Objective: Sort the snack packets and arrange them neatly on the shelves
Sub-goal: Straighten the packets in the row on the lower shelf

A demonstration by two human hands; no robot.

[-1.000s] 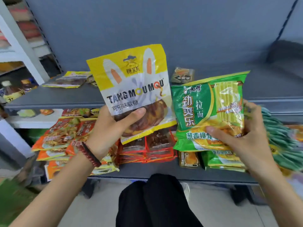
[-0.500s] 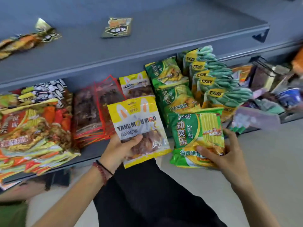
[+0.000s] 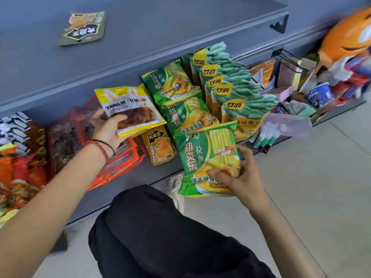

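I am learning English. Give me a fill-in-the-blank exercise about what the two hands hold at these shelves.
The TANG MOU MQU packet in the left hand is mainly ____.
The noodle packet in the right hand is mainly ____.
The red bead bracelet sits on the ____ wrist.
Missing words: yellow, green, left.

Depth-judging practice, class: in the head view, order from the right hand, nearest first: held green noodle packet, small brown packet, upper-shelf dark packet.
1. Green noodle packet, in the right hand.
2. Small brown packet, lower shelf.
3. Dark packet, upper shelf.
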